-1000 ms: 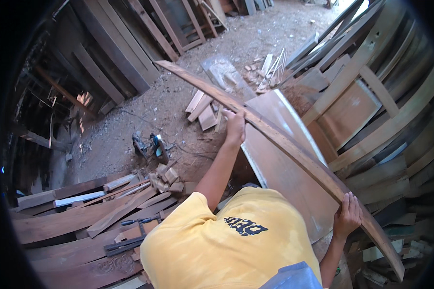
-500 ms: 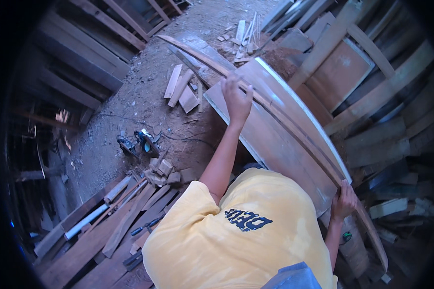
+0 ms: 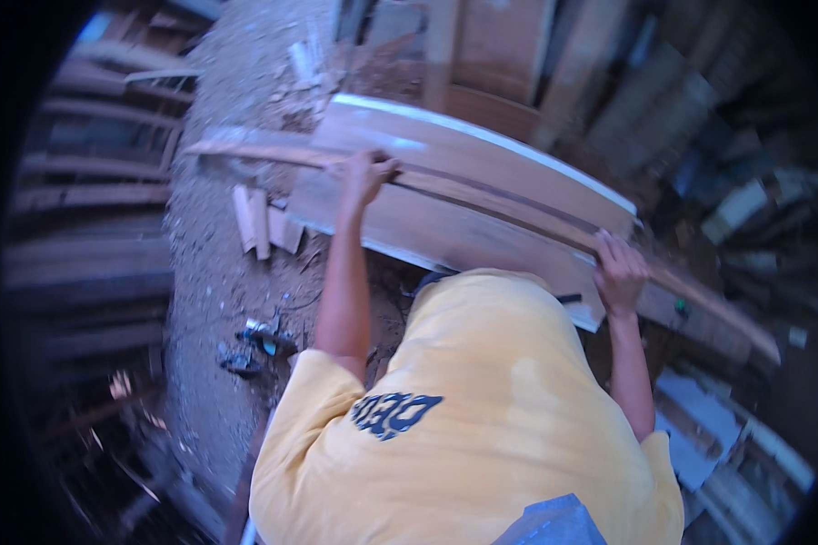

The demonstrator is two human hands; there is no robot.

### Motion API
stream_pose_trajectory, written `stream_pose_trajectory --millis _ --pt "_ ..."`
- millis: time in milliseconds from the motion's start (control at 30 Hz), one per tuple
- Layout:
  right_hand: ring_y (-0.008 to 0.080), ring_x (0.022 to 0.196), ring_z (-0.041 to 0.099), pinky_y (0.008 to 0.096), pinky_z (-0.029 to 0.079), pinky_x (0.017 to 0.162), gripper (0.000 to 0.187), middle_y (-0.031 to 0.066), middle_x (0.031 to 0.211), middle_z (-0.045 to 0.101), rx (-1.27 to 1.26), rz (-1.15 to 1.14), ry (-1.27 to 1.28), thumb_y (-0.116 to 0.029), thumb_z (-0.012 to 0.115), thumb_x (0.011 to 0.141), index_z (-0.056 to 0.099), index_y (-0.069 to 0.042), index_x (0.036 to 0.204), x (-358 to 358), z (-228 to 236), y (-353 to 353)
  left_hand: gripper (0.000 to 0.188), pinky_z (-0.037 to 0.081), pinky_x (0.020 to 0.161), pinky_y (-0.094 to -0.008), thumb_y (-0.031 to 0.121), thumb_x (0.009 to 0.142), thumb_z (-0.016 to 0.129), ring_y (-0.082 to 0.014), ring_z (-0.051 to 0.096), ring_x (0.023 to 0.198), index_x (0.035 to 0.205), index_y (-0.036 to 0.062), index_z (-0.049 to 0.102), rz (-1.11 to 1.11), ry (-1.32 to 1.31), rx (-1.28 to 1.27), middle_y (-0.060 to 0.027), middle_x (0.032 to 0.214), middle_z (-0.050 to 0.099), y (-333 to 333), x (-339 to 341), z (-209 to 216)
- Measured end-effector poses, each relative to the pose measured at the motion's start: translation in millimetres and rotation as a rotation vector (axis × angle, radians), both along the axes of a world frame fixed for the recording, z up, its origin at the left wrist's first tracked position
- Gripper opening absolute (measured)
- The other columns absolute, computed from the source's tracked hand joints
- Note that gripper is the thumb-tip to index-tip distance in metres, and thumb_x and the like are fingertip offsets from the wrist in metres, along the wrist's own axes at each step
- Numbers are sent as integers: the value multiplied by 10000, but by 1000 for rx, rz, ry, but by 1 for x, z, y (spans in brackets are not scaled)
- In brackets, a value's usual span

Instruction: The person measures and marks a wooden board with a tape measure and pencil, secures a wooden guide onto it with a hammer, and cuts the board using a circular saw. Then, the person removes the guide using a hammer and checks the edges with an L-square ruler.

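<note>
A long, narrow wooden strip point(image 3: 468, 197) lies across a wide, flat wooden panel point(image 3: 491, 163) with a pale far edge. Both ends of the strip reach past the panel. My left hand point(image 3: 364, 177) has its fingers wrapped round the strip, left of the panel's middle. Near the panel's right end, my right hand point(image 3: 621, 272) grips the same strip with its fingers over the top. What supports the panel is mostly hidden by my body in its yellow shirt. A small green item point(image 3: 682, 307) shows beside the strip's right part; its kind is unclear.
Short wood offcuts point(image 3: 262, 222) lie on the dirt floor at the left. Closer to me on that side are dark power tools point(image 3: 262, 341), blurred. Stacked timber point(image 3: 82, 232) lines the left side, and framed wooden panels point(image 3: 495, 50) stand beyond the work panel.
The view has turned, so the strip and panel lie more crosswise and farther left. Both hands stay on the strip; its angle against the panel looks nearly the same.
</note>
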State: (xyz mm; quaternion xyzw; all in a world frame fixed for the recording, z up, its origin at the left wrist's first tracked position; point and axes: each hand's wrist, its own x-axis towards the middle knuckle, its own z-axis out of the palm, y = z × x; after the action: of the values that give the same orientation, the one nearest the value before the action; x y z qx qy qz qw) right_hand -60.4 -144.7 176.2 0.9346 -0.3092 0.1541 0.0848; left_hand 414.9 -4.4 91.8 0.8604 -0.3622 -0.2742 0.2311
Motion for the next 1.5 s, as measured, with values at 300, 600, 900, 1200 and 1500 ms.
stream_pose_trajectory --millis 300,600,900,1200,1500 --pt "229 970 737 376 559 805 256 40 1022 766 8 -47 -47 -113 762 770 730 -126 1024 -15 -10 10 299 177 1168 -659 455 914 712 -283 715 953 962 175 803 -114 -141 30 -54 951 786 -5 -4 -8" --pt "236 855 712 426 502 878 277 39 869 724 139 -286 -155 -224 852 695 673 -137 887 -16 -55 13 350 231 1172 -595 489 910 686 -277 716 967 982 169 810 -172 -103 232 -61 959 789 -18 10 -29" --pt "229 863 696 441 486 930 294 31 864 695 236 -216 -174 -225 850 682 659 -144 889 48 -107 25 302 134 1202 -607 445 874 722 -261 709 925 900 150 783 -116 -106 244 -41 867 775 5 92 -88" --pt "227 848 689 413 467 793 272 25 844 672 309 -341 -257 -200 831 670 632 -140 847 55 -127 30 226 434 899 -434 328 818 765 -191 654 769 821 105 735 -219 4 380 -57 748 710 -23 92 -91" --pt "222 929 688 446 461 949 234 43 903 698 289 -296 -237 -153 785 688 653 -137 881 52 -133 25 343 501 868 -356 409 842 749 -212 720 855 986 101 799 -173 -117 308 -90 880 780 -21 88 -89"
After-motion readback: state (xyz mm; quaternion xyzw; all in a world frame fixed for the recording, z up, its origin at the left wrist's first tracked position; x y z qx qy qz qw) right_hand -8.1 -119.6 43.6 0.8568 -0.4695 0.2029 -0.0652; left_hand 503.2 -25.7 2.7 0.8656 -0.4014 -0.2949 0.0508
